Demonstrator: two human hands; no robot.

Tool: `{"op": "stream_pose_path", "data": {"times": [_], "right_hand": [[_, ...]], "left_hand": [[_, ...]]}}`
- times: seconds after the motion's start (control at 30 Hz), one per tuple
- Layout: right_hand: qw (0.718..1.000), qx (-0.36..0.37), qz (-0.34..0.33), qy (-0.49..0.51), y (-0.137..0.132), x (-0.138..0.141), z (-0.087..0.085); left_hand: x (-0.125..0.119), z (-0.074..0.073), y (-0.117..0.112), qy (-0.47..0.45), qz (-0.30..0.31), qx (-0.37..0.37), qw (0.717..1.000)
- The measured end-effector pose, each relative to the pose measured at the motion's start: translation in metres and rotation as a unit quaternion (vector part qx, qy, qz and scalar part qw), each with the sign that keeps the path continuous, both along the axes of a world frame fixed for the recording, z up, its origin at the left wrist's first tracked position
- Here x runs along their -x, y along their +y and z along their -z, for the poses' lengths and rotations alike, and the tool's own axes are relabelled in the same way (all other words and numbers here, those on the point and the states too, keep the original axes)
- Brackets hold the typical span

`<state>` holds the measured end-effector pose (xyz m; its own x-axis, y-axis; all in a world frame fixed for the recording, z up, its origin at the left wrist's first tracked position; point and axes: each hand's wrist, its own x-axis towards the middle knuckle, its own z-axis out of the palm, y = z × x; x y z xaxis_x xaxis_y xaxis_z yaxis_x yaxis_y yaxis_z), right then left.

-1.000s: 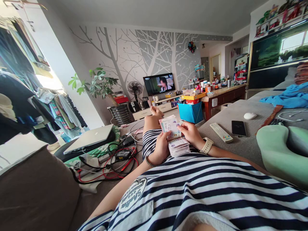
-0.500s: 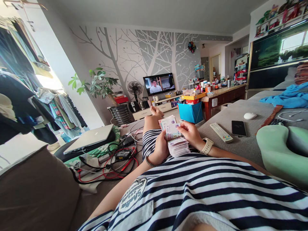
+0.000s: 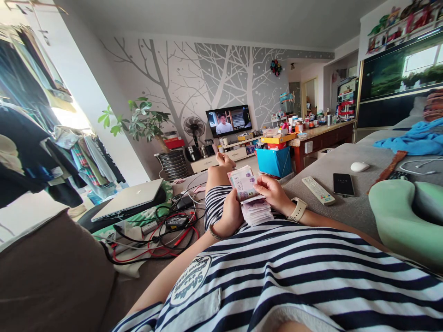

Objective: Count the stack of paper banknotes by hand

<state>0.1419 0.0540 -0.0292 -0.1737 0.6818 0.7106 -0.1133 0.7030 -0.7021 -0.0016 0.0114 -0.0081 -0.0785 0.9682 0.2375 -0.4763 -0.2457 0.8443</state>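
Note:
A bundle of banknotes (image 3: 244, 180) is in front of my body, the top note marked with a 5. My left hand (image 3: 232, 213) is closed on the bundle's left side, thumb along its edge. On the other side, my right hand (image 3: 275, 192) pinches the notes' right edge between thumb and fingers. Below the upper notes, a thick folded stack of banknotes (image 3: 258, 216) fans down toward my striped shirt (image 3: 277, 267); how it joins the upper notes is hidden. A pale watch (image 3: 298, 210) circles my right wrist, a braided bracelet (image 3: 214, 233) my left.
Left of me lie tangled cables (image 3: 176, 226) and a closed laptop (image 3: 129, 200). To the right on the sofa are a remote control (image 3: 317, 190), a phone (image 3: 344, 184), a white mouse (image 3: 359, 166) and a green neck pillow (image 3: 391, 207).
The note under my right fingers has come down flat over the lower stack, and the top note's face now shows more fully. Both hands have stayed nearly in place.

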Motion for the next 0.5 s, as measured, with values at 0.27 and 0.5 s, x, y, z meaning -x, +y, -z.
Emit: {"op": "stream_pose_path", "data": {"times": [0.27,0.5], "right_hand": [[1.000,0.001,-0.009,0.003,-0.003,-0.001,-0.001],[1.000,0.000,0.000,-0.004,-0.005,-0.002,-0.004]], "left_hand": [[0.004,0.004,0.006,-0.001,-0.003,0.007,1.000],[0.007,0.011,0.014,-0.005,-0.002,-0.001,1.000]]}}
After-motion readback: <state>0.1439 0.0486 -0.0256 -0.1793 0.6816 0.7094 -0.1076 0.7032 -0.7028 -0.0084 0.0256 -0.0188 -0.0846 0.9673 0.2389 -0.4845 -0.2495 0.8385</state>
